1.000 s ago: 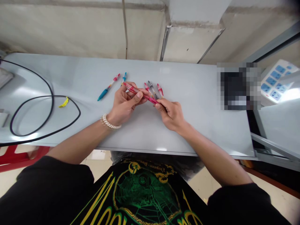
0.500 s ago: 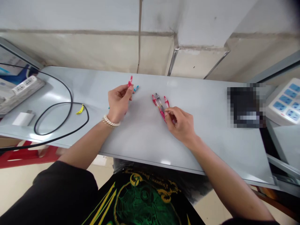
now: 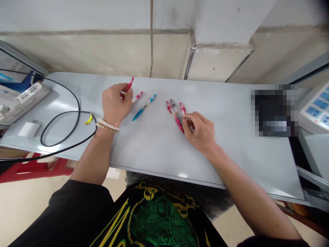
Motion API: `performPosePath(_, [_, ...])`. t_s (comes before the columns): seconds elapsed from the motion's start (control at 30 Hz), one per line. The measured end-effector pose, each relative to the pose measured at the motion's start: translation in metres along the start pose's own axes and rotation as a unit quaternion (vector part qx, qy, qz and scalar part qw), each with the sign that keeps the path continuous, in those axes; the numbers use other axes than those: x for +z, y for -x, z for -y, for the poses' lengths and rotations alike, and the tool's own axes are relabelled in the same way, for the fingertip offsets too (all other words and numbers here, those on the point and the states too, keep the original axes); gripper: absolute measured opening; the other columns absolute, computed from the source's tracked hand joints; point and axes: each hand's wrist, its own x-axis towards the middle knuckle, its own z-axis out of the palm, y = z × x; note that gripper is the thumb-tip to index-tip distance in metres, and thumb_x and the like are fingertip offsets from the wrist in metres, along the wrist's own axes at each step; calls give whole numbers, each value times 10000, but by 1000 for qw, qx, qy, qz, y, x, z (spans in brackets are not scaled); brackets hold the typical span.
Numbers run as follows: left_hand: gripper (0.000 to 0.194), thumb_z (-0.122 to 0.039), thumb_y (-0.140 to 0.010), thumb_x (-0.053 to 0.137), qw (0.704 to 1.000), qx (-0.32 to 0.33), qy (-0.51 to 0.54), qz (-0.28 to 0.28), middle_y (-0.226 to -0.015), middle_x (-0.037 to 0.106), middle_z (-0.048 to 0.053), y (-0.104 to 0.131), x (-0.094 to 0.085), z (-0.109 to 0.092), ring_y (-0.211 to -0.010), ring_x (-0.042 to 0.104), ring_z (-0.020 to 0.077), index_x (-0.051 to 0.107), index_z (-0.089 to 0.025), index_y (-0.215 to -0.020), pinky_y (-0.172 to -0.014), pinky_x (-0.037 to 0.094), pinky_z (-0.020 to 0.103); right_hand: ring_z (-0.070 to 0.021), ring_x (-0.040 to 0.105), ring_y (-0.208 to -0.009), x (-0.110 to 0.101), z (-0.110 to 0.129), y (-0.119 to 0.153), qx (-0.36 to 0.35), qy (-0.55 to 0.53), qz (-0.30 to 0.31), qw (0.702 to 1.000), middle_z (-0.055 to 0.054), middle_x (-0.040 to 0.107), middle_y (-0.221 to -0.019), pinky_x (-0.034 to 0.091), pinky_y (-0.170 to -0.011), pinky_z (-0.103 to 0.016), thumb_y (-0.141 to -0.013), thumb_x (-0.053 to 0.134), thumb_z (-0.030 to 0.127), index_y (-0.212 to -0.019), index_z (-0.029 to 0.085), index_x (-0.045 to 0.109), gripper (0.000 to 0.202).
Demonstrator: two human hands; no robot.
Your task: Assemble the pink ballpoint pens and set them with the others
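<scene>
bright, even light | soft glare on table [image 3: 159,144] | wide-angle edge bending | pixelated patch

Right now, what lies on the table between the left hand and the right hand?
In the head view, a blue pen lies between the left hand and the right hand, beside a small red-capped pen.

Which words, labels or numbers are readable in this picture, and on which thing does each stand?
None can be read for certain.
Shirt: gold lettering arched over the green print, too blurred to read.
Pens by the right hand: any print too small.
Power strip: no readable marking.
</scene>
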Motion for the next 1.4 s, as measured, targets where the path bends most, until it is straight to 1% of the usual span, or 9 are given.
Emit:
performPosePath(0.2, [214, -308, -865, 754, 995, -11, -89, 41, -952, 742, 44, 8, 8, -6, -792, 651, 227, 765, -212, -1056, -978, 485, 438, -123, 570, -622, -1, -2, -2, 29, -4, 3, 1000, -26, 717, -857, 425, -581, -275, -990, 562, 222, -963, 211, 690, 132])
performPosePath(0.3, [279, -355, -850, 839, 997, -31, -13, 62, -1010, 713, 35, 11, 10, -8, -1047, 681, 249, 750, -184, -1051, -1115, 419, 408, -144, 593, -687, 1, -5, -2, 47, -9, -1, 999, -53, 714, -958, 483, -634, -303, -984, 585, 243, -1017, 211, 690, 115])
performPosePath(0.47, [428, -437, -797, 940, 986, -64, 117, 97, -1138, 667, 33, 17, 17, -13, -1376, 539, 319, 715, -208, -1079, -1192, 330, 379, -215, 648, -864, 3, -15, -3, 93, -18, 36, 995, -118, 684, -1123, 547, -743, -381, -945, 643, 282, -1168, 201, 658, 237])
performPosePath(0.67, [334, -461, -945, 815, 991, 35, 95, 88, -1143, 669, 58, 28, 23, -36, -1127, 613, 250, 707, -195, -1115, -1067, 441, 440, -174, 568, -682, -7, -18, -8, 118, -30, 145, 982, -45, 685, -856, 477, -687, -348, -929, 602, 199, -1277, 131, 632, 356])
performPosePath(0.87, [141, -342, -972, 750, 976, 131, 132, 115, -993, 745, 48, 49, 40, -44, -865, 686, 175, 716, -232, -1054, -850, 559, 360, -164, 603, -678, -19, -17, -13, 180, -82, 119, 973, -21, 679, -790, 521, -702, -338, -879, 638, 167, -1250, 109, 644, 376])
performPosePath(0.97, [231, -332, -929, 815, 942, 67, 263, 196, -1013, 775, 73, 62, 47, -52, -901, 734, 175, 719, -186, -1079, -854, 611, 325, -138, 623, -699, -21, -11, -14, 172, -168, 55, 969, -20, 688, -847, 549, -708, -311, -895, 642, 189, -1133, 146, 690, 247])
performPosePath(1.13, [467, -421, -857, 914, 800, -148, 477, 332, -1314, 750, 120, 75, 47, -79, -1138, 770, 243, 724, -220, -1234, -944, 673, 347, -122, 650, -778, -16, 8, -10, 81, -294, 81, 949, -35, 695, -949, 512, -629, -241, -1000, 632, 291, -1146, 189, 738, 207])
performPosePath(1.23, [359, -443, -829, 933, 784, -188, 504, 308, -1214, 778, 85, 78, 48, -88, -1061, 780, 209, 737, -189, -989, -900, 686, 317, -120, 628, -765, -10, 14, -7, 50, -301, 108, 946, -39, 674, -908, 493, -633, -243, -1020, 648, 328, -1066, 176, 760, 195])
performPosePath(1.4, [350, -407, -827, 940, 784, -220, 537, 223, -1067, 812, 39, 76, 52, -82, -996, 796, 160, 685, -186, -917, -855, 670, 228, -85, 594, -547, -15, 12, -7, 182, -374, 181, 891, -13, 712, -827, 458, -522, -230, -1076, 579, 496, -1123, 162, 667, 349])
